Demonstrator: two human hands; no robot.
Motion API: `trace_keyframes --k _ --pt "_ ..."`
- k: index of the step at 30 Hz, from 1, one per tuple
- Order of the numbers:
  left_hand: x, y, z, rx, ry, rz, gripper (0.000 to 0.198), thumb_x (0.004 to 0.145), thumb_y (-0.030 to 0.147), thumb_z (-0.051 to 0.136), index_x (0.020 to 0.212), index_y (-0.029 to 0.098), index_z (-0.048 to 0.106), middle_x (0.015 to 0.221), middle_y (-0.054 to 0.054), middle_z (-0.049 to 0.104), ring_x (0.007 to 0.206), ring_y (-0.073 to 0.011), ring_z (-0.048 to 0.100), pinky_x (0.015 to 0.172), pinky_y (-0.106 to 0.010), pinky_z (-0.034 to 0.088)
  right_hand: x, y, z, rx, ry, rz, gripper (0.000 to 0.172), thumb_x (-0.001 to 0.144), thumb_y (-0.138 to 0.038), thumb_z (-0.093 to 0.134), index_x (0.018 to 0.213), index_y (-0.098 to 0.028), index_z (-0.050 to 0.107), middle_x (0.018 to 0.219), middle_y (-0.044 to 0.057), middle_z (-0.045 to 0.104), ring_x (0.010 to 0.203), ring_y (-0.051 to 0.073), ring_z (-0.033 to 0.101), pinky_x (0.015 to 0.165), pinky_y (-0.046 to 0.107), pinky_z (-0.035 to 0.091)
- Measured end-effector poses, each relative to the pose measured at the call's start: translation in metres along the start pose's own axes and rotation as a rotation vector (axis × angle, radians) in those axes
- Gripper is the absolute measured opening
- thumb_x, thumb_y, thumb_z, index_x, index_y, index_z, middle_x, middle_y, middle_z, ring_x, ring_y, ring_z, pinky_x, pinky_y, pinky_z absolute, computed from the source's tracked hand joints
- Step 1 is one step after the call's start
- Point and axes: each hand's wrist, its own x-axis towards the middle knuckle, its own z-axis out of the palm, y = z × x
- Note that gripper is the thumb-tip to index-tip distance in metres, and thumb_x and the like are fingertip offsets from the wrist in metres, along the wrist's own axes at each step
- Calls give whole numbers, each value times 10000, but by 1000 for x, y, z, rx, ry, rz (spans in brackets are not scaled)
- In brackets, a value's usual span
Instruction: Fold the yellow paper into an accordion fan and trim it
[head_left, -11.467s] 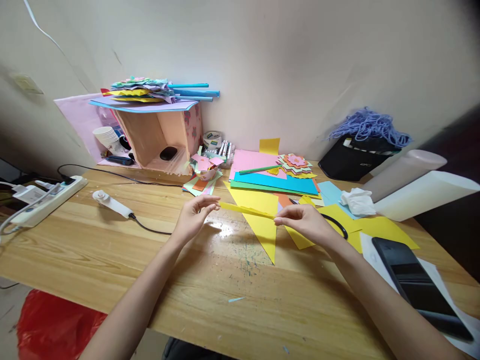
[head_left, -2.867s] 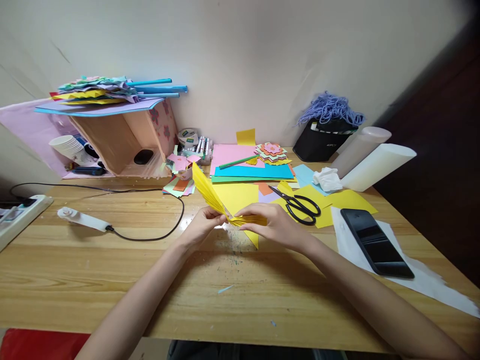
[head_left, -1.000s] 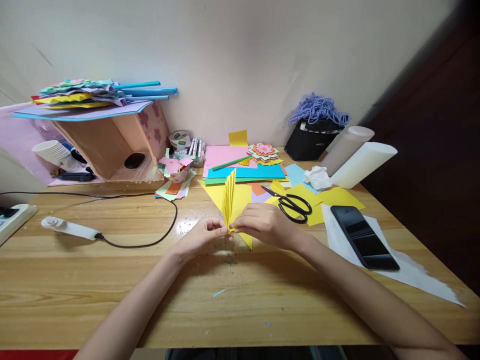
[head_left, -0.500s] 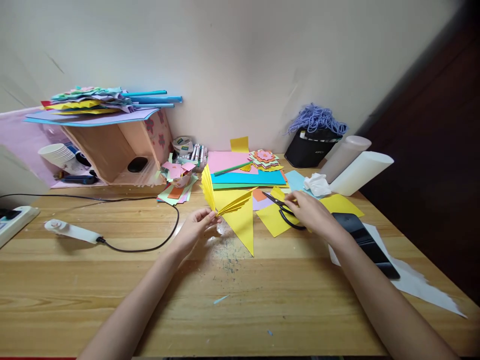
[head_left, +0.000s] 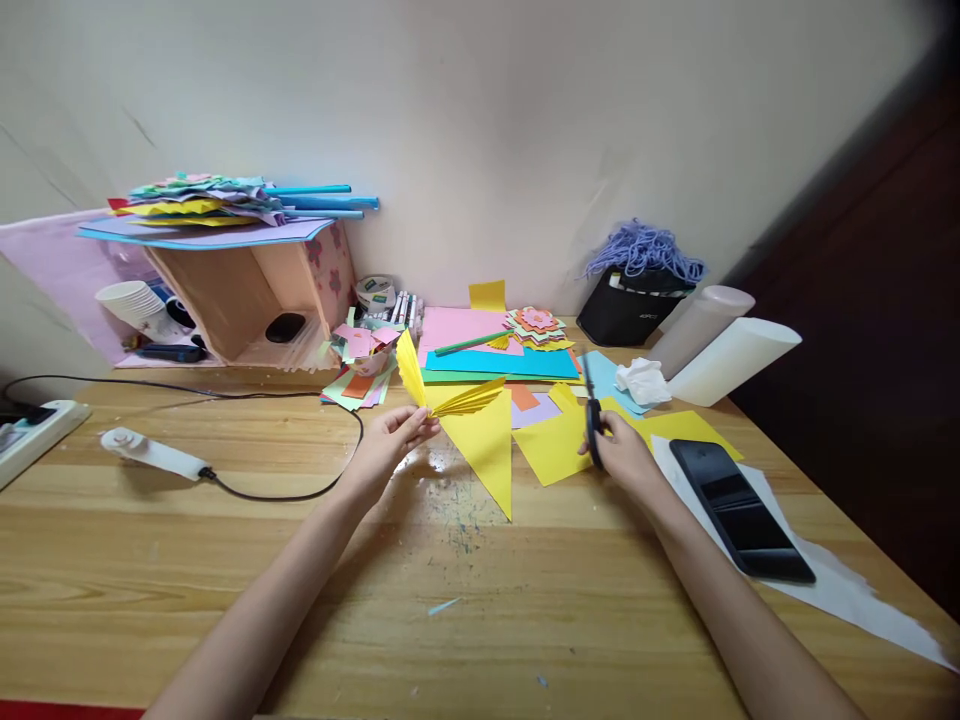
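Pinched in my left hand (head_left: 399, 440) is a pleated yellow paper (head_left: 469, 398), held at its narrow middle so that its two folded wings spread apart. My right hand (head_left: 621, 450) is closed round the handles of black scissors (head_left: 593, 425), whose blades point up and away from me. The scissors are to the right of the pleated paper and do not touch it. Beneath and between the hands lie a yellow paper triangle (head_left: 487, 450) and a yellow sheet (head_left: 544, 450).
A black phone (head_left: 739, 510) rests on white paper at the right. Behind are stacked coloured sheets (head_left: 495, 363), a layered paper flower (head_left: 536, 325), a crumpled tissue (head_left: 643, 382) and a black bag (head_left: 626, 310). At the left are a corded glue gun (head_left: 154, 458) and a cardboard box (head_left: 330, 275).
My right hand has lifted the scissors off the yellow sheet and turned them upright. My left hand still grips the pleated paper, nearly in place. The view has shifted slightly.
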Motion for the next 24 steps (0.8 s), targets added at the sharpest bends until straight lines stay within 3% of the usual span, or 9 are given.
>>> trace_keyframes --k 2,4,7,9,14,24 --pt "3 8 5 -83 42 11 242 656 310 762 760 114 668 766 -42 689 770 -112 647 877 -243 477 -16 -16 12 467 -194 -31 394 748 -590 537 796 -207 453 668 -1 549 559 143 552 534 262 428" --pt "6 15 14 -153 59 14 195 677 265 750 752 105 668 757 -44 689 748 -104 649 875 -243 489 -34 -30 27 778 -401 -65 482 755 -688 475 867 -219 468 753 2 534 609 144 575 574 287 473" --pt "11 23 30 -249 79 0 128 718 222 715 735 106 662 759 -43 690 718 -96 654 847 -240 508 -60 -42 48 900 -674 -100 646 675 -815 398 878 -207 485 736 -9 482 551 128 545 605 341 505" --pt "12 25 42 -285 71 -12 111 729 215 704 745 113 662 772 -43 693 716 -96 656 832 -236 514 -70 -42 57 863 -770 -112 678 687 -822 350 911 -197 489 722 -23 445 520 102 504 642 367 509" --pt "8 23 60 -193 -12 -73 182 688 257 740 747 100 672 749 -56 695 714 -106 656 844 -237 503 -72 -34 60 720 -749 -186 664 762 -776 284 963 -172 473 744 -13 439 591 106 514 684 346 480" --pt "6 17 59 31 -77 -69 282 612 368 777 733 122 706 735 -48 709 727 -109 655 857 -228 473 -69 -38 57 698 -667 -166 675 700 -831 284 825 -185 438 646 -45 420 478 85 485 522 262 440"
